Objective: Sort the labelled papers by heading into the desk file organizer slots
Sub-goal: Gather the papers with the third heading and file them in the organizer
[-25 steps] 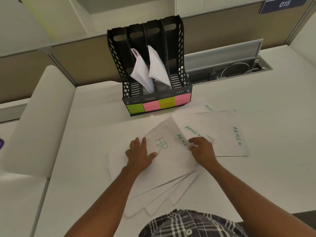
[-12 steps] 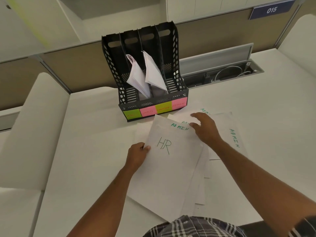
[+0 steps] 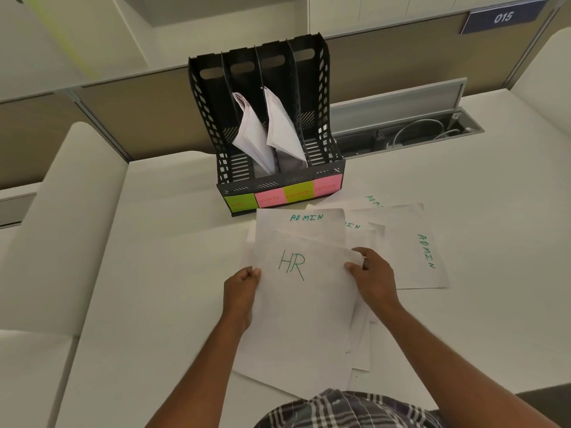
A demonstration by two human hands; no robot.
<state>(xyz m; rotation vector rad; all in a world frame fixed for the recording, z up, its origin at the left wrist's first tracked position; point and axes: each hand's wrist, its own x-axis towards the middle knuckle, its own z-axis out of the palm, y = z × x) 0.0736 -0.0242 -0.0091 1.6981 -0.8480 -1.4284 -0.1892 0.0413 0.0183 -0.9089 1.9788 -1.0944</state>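
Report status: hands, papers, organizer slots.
Both hands, left and right, grip the white HR-headed sheet. Black four-slot desk organizer: middle two slots hold papers, outer two empty. ADMIN sheets loose alongside; path clear.

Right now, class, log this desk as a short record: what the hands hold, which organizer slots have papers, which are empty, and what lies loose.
left hand: grips left edge of the HR sheet
right hand: grips its right edge, with sheets underneath
file organizer: black, four slots, coloured labels on the front
filled slots: the two middle ones, folded papers leaning
empty slots: far left and far right
loose papers: ADMIN sheets spread on the desk behind and right of the HR sheet
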